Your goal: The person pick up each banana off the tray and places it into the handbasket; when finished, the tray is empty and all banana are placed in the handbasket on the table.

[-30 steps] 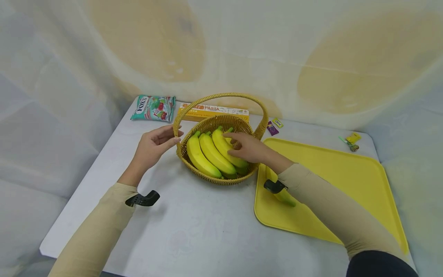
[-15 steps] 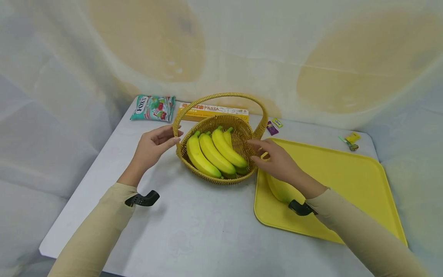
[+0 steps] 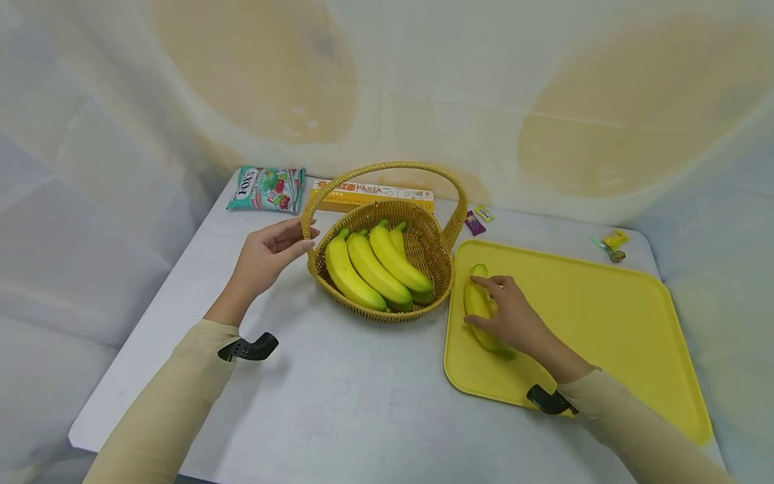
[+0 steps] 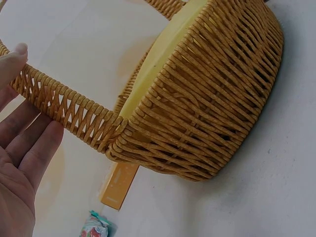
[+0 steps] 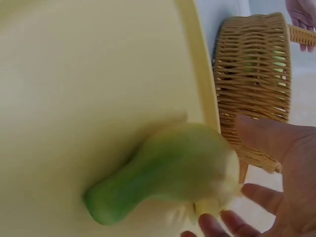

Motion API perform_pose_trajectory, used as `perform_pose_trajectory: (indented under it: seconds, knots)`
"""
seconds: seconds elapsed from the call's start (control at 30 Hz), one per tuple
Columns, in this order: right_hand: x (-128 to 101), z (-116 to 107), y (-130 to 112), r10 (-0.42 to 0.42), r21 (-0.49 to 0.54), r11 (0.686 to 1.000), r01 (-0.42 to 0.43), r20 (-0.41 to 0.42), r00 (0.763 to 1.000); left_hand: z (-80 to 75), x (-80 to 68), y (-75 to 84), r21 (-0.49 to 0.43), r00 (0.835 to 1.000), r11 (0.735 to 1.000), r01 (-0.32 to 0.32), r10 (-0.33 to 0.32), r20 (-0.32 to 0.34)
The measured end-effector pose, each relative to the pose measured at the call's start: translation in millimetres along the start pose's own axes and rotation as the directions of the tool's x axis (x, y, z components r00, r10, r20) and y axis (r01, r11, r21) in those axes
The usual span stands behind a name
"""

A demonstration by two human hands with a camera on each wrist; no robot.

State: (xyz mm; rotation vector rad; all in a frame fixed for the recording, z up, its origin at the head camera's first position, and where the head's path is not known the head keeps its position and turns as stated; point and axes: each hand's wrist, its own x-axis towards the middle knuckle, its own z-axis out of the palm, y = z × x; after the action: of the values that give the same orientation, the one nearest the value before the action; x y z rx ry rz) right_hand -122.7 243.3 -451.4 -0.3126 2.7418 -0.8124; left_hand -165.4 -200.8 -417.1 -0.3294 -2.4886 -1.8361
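Note:
A wicker basket (image 3: 423, 259) with an arched handle (image 3: 387, 167) holds a bunch of yellow bananas (image 3: 375, 265). My left hand (image 3: 272, 250) lies against the handle's left foot with straight fingers; in the left wrist view the fingers (image 4: 29, 143) sit beside the woven handle (image 4: 69, 108), not curled round it. A single greenish-yellow banana (image 3: 476, 302) lies at the left end of the yellow tray (image 3: 605, 316). My right hand (image 3: 508, 316) rests over it, fingers spread about it. The right wrist view shows that banana (image 5: 168, 168) close up, the fingers (image 5: 266, 138) loose beside it.
A pasta box (image 3: 371, 195) and a candy bag (image 3: 266, 189) lie behind the basket by the back wall. Small wrapped sweets (image 3: 478, 220) sit right of the handle, and more wrappers (image 3: 613, 245) lie at the far right. The basket's right rim nearly touches the tray.
My right hand left the bananas in the basket, moved right and toward me, and came down on the single banana on the tray. The left hand and basket stayed still.

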Motion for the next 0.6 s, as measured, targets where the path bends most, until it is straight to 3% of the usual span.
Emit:
perform_pose_trajectory:
  seconds: [0.4,0.6]
  knots:
    - [-11,-2,5,-0.02,-0.218,0.976,0.015,-0.022,1.0,0.6,-0.9,-0.9,-0.007,1.0,1.0,-0.007,0.007,0.006]
    - [-14,-11,5,-0.037,-0.265,0.964,0.033,-0.011,0.999,0.2,-0.9,-0.3,-0.003,1.0,1.0,-0.006,0.006,0.005]
